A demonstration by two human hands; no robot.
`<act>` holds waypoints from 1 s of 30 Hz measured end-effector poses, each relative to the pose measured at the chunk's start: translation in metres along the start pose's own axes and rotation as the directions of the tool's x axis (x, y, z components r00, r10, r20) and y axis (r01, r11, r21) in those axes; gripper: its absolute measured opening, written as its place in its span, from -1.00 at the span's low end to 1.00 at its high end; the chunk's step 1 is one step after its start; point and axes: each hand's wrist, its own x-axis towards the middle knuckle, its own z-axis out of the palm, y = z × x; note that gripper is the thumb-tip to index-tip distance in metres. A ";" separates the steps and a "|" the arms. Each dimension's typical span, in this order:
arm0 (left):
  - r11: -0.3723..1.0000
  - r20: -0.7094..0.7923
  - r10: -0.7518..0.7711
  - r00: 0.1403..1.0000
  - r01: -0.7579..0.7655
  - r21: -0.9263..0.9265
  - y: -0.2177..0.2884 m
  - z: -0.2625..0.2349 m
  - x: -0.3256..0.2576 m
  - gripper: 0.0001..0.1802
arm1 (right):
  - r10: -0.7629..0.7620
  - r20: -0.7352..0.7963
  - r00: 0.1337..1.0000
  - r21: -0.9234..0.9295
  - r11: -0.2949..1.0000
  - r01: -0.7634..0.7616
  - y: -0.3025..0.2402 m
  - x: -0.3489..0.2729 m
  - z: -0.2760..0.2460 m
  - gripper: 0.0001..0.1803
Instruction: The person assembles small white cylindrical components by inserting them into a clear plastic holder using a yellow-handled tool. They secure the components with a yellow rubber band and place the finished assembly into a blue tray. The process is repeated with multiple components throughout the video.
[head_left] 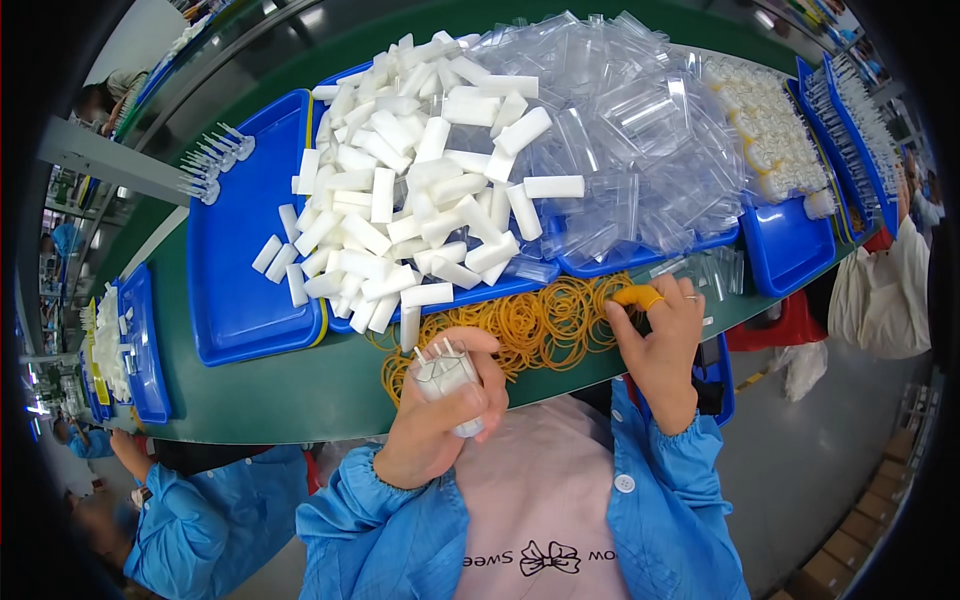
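In front of my chest my left hand [440, 420] wraps round a small bundle of clear plastic tubes [446, 376]. White pieces fill the tubes, and thin white stems stick out at the top. My right hand [660, 335] is at the right end of a long pile of yellow rubber bands [535, 325]. A yellow finger cot [638, 296] covers its index finger. Thumb and index finger close together on a rubber band at the pile's edge; their tips partly hide it.
White foam blocks [380, 195] and clear plastic sleeves [640, 130] heap up in blue trays ahead. At left, a blue tray [250, 270] holds several white stemmed parts [215, 160]. Small clear parts [775, 140] and a blue tray [790, 250] stand right. A co-worker's blue sleeve [215, 520] is lower left.
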 end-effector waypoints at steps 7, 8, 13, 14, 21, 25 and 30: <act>0.973 0.101 0.020 0.995 -0.042 0.229 -0.004 -0.005 -0.002 -0.51 | 0.154 -0.059 0.986 0.300 0.945 -0.130 0.006 0.000 -0.008 -0.87; 0.958 0.117 0.013 0.993 -0.046 0.282 -0.005 -0.005 -0.001 -0.50 | 0.192 -0.063 0.979 0.345 0.925 -0.159 0.007 0.001 -0.011 -0.87; 0.831 0.202 -0.124 0.971 -0.010 0.556 -0.002 -0.002 0.001 -0.37 | 0.244 -0.143 0.959 0.593 0.797 -0.114 0.006 0.003 -0.015 -0.86; 0.812 0.212 -0.119 0.970 -0.028 0.584 -0.004 0.001 0.002 -0.34 | 0.313 -0.099 0.944 0.719 0.678 -0.150 -0.001 0.002 -0.016 -0.83; 0.810 0.282 -0.159 0.946 -0.038 0.585 -0.009 0.011 0.006 -0.25 | 0.201 0.431 0.880 0.900 -0.029 -0.435 -0.030 0.000 -0.041 -0.65; 0.853 0.252 -0.225 0.941 0.065 0.517 -0.008 0.009 0.005 -0.23 | 0.172 0.524 0.834 0.852 -0.079 -0.518 -0.035 -0.005 -0.037 -0.75; 0.927 0.212 -0.341 0.916 0.290 0.238 -0.009 0.013 0.007 -0.25 | 0.078 0.256 0.964 0.873 0.410 -0.265 -0.040 -0.015 -0.017 -0.89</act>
